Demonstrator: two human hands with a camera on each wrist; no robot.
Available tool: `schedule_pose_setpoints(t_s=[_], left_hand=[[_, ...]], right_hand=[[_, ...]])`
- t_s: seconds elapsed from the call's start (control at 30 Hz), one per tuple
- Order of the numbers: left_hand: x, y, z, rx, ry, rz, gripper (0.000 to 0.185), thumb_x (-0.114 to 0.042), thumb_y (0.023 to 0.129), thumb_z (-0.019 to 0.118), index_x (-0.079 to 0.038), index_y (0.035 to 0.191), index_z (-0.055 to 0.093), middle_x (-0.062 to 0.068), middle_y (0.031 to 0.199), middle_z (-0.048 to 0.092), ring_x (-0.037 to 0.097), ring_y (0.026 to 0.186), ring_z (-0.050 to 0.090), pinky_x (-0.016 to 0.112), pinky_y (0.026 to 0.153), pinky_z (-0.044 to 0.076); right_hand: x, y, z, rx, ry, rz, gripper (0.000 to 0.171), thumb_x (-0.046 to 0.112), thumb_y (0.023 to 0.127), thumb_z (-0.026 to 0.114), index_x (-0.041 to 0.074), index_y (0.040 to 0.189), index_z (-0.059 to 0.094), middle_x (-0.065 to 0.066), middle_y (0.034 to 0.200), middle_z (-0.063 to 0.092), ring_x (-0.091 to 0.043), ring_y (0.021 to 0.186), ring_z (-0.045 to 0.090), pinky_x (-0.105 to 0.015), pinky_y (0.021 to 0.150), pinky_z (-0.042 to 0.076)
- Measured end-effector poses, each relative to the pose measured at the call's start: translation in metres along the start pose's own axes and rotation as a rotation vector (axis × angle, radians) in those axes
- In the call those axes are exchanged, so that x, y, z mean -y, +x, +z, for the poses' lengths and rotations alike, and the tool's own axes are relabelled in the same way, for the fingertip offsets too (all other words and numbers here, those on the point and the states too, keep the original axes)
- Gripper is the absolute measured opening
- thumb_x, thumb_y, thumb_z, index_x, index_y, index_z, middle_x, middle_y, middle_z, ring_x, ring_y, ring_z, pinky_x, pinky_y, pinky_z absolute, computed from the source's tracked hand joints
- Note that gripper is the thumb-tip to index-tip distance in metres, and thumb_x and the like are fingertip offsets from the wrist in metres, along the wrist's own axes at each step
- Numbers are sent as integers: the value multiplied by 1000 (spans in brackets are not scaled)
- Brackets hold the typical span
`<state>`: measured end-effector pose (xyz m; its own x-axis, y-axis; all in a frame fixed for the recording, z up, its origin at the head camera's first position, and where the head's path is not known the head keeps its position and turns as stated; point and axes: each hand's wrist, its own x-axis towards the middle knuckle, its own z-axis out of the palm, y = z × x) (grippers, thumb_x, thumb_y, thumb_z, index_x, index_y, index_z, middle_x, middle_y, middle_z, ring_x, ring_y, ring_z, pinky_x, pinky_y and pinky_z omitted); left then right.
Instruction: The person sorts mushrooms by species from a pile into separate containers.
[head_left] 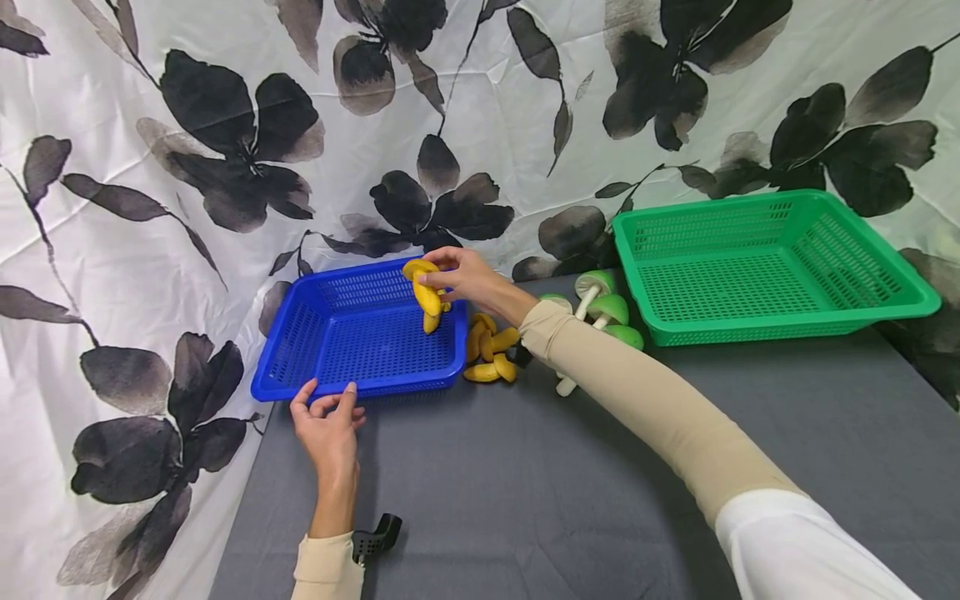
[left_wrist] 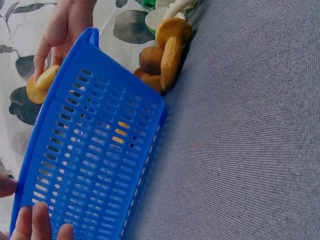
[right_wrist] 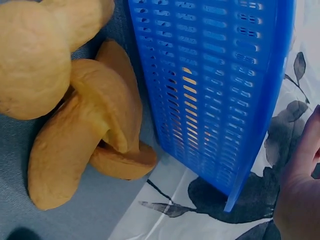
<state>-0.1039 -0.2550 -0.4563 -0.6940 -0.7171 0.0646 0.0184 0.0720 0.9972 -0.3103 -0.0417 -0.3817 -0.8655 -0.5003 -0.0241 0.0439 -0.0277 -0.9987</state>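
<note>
My right hand (head_left: pixel 472 279) pinches a yellow mushroom (head_left: pixel 426 287) over the right side of the blue basket (head_left: pixel 300 392). Through the basket's slots in the left wrist view shows a bit of yellow, a mushroom inside; in the head view another yellow piece (head_left: pixel 431 322) appears just below the held one. My left hand (head_left: pixel 327 429) grips the basket's near rim, its fingers (left_wrist: pixel 42 220) against the outer wall. Beside the basket's right wall lie several yellow mushrooms (head_left: pixel 491 372), seen close up as a brownish-yellow pile (right_wrist: pixel 65 145) in the right wrist view.
Several green-capped mushrooms (head_left: pixel 609 309) with white stems lie partly behind my right forearm. A green basket (head_left: pixel 652 327) stands at the back right of the grey-covered table (head_left: pixel 525 500). Behind everything hangs a white floral cloth (head_left: pixel 480 100).
</note>
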Motion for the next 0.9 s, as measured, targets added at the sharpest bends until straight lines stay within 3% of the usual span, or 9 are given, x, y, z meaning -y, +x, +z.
schedule_pose_setpoints(t_s=[0.47, 0.9], left_hand=[[-3, 2, 1, 1, -23, -15, 63, -20, 89, 81, -14, 139, 43, 9, 93, 62, 17, 63, 71, 31, 59, 62], [-4, 3, 1, 2, -33, -17, 66, -20, 88, 82, -10, 141, 42, 9, 92, 62, 20, 64, 71, 34, 59, 63]], right_hand=[[2, 21, 16, -36, 21, 1, 41, 17, 91, 78, 8, 127, 62, -12, 116, 62, -25, 95, 69, -41, 80, 63], [1, 32, 27, -80, 50, 54, 41, 13, 90, 78, 7, 127, 61, -12, 115, 63, -22, 90, 65, -55, 94, 57]])
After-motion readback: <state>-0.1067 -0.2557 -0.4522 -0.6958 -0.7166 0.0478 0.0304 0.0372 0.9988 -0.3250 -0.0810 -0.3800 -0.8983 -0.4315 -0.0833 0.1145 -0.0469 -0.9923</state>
